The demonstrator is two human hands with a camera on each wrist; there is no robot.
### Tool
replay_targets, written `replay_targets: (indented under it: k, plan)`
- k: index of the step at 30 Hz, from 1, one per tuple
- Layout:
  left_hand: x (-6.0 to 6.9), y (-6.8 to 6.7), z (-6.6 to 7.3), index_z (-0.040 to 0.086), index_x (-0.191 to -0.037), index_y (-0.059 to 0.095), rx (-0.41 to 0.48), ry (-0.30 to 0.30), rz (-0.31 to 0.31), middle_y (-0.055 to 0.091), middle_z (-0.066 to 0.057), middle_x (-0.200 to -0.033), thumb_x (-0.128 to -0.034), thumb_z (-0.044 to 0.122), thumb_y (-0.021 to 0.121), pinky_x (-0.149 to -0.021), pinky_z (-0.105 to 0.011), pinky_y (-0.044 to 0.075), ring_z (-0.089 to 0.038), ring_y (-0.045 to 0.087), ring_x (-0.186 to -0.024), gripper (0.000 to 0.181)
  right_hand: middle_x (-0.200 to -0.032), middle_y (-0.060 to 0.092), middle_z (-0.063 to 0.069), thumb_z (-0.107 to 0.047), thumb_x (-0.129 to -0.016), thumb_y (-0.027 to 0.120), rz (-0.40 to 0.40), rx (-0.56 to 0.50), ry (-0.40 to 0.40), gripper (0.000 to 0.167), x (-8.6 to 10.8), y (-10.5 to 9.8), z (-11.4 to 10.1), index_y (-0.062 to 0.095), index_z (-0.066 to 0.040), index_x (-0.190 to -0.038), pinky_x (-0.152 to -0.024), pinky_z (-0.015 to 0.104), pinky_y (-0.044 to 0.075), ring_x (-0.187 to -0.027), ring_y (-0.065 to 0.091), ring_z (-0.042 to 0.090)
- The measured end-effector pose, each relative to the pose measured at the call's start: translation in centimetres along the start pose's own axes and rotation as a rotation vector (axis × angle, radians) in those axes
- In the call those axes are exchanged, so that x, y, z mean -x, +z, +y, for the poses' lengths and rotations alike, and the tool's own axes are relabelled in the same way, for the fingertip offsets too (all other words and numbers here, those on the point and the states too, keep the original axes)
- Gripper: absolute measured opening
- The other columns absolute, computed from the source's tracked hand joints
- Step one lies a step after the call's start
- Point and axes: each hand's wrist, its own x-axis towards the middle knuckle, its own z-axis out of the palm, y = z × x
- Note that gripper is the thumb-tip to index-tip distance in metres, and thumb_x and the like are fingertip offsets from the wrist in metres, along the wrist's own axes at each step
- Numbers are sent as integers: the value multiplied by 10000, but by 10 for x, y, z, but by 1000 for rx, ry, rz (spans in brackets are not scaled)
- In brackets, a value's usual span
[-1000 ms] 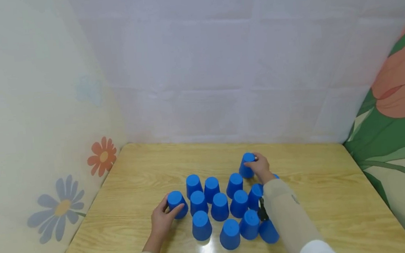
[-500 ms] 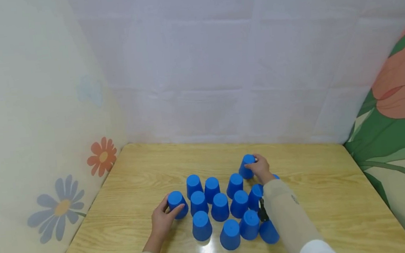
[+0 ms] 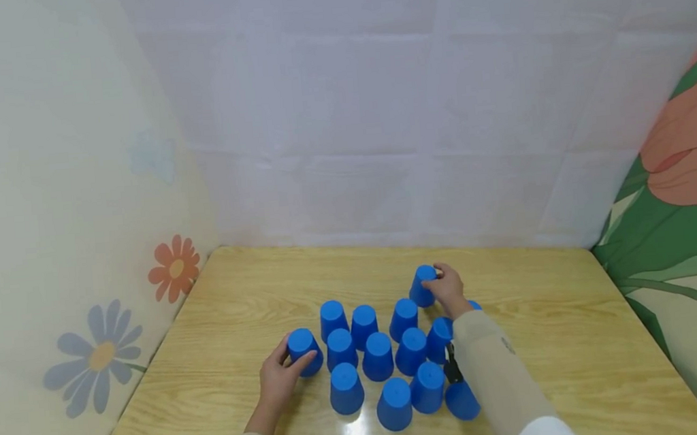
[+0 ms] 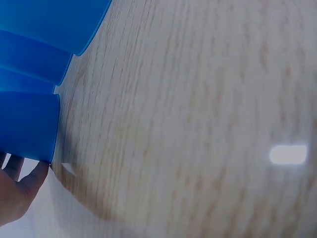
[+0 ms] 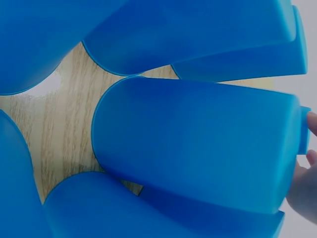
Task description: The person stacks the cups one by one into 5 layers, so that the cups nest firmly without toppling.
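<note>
Several blue plastic cups stand upside down in a loose cluster on the wooden table. At the cluster's left end my left hand (image 3: pixel 278 380) holds one blue cup (image 3: pixel 304 352), thumb on the near side and fingers behind. Farther back, my right hand (image 3: pixel 449 288) grips another blue cup (image 3: pixel 423 287), its thumb across the front. In the left wrist view, fingertips touch the held cup (image 4: pixel 27 124) close to its rim at the tabletop. A nearer cup (image 5: pixel 193 144) hides most of the right hand's cup in the right wrist view.
Between the hands are cups in uneven rows, among them a front cup (image 3: pixel 395 405) and a middle cup (image 3: pixel 377 357). My right sleeve (image 3: pixel 498 369) passes over the right-hand cups and partly covers them. A black strap (image 3: pixel 452 365) hangs from it. A white sheet (image 3: pixel 328 110) backs the table (image 3: pixel 254 273).
The cup in my right hand has shifted very slightly left. My left hand and the other cups look the same.
</note>
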Motion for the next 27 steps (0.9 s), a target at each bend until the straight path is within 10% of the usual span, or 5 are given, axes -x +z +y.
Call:
replay_targets:
  k: [27]
  plan:
    - [5,0,6,120,-1306,369,49,3,22,348,-120,-1325,-727,430,642,-926,-435,308,-315,280,-1211,711,-1251,390,203,-134,-766,646,-28,-75,-97,579,-7,-24,-15,382,-52,-1275,-805,493,400,-1082,426,326]
